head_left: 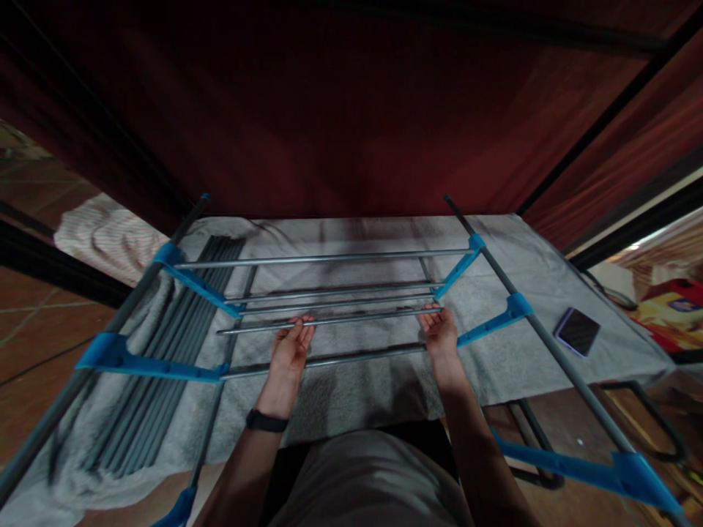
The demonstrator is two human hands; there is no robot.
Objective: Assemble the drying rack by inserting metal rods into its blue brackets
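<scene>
While the nearest crossbar runs closer in, the left hand pinches the loose rod inward of one end; the right hand grips near the other, above grey cloth. Probably light, stiff and slippery, the rod should suit fingertip holds near both ends. Beyond runs the far crossbar.

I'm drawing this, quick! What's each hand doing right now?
Left hand: closed, holding a gray rod.
Right hand: holding the same gray rod near its right end.
</scene>
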